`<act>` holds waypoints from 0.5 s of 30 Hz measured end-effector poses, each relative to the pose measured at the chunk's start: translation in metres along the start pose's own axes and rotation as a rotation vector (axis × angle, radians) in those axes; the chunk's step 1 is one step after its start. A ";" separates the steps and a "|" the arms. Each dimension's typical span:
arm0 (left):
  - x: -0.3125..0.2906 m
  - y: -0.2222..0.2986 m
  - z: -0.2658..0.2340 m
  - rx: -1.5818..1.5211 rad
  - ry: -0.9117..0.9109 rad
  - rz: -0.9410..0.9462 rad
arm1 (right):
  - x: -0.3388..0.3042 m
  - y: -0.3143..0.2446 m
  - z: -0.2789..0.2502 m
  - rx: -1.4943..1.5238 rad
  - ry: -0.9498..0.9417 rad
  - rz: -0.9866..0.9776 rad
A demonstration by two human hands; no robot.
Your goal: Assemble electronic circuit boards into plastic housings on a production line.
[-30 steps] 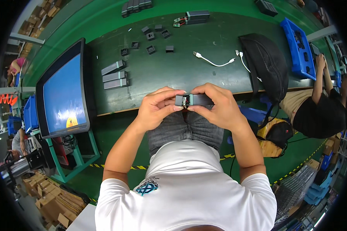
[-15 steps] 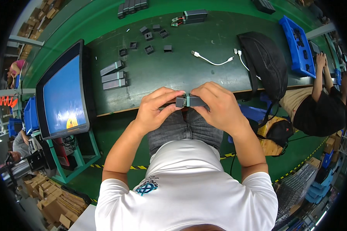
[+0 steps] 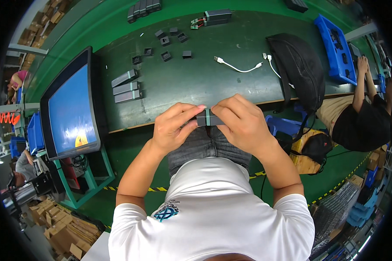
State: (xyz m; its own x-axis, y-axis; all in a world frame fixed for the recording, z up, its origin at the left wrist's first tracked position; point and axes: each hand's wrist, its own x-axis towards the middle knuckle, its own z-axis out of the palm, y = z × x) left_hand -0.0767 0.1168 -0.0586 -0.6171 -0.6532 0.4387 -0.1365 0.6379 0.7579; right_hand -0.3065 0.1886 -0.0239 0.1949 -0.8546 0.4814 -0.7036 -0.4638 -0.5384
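An oblong dark grey device (image 3: pixel 201 120), which looks like a power bank, is held level between my hands just off the table's near edge. It has a teal band near its left end. My left hand (image 3: pixel 174 127) pinches the end cap with thumb and fingertips. My right hand (image 3: pixel 243 125) grips the longer body, whose right part is hidden under the fingers. Cap and band appear to meet. On the table to the left lie several similar grey devices (image 3: pixel 127 88). Small black end caps (image 3: pixel 165 56) are scattered farther back.
A monitor (image 3: pixel 69 108) stands at the left. On the green table (image 3: pixel 174 87) are a short white cable (image 3: pixel 237 68), a black bag (image 3: pixel 298 69) and a wired device (image 3: pixel 215 17). A blue tray (image 3: pixel 335 52) sits at the right, beside a co-worker's hands (image 3: pixel 363 65).
The gap between end cap and body, where inner parts showed, has closed. My right hand's fingers have shifted slightly toward the cap. The view has moved slightly.
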 end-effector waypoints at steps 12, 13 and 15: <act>0.006 0.004 -0.006 0.071 -0.114 0.006 | 0.004 0.002 -0.005 0.005 -0.120 -0.013; 0.007 0.007 -0.007 0.080 -0.133 0.030 | 0.006 0.001 -0.007 0.018 -0.130 0.002; 0.008 0.011 -0.004 0.087 -0.152 0.058 | 0.006 0.002 -0.009 0.026 -0.139 0.018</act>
State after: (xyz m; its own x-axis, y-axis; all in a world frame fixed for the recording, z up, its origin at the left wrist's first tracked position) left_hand -0.0798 0.1170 -0.0446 -0.7353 -0.5494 0.3969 -0.1600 0.7097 0.6860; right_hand -0.3127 0.1841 -0.0162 0.2765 -0.8860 0.3723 -0.6901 -0.4526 -0.5646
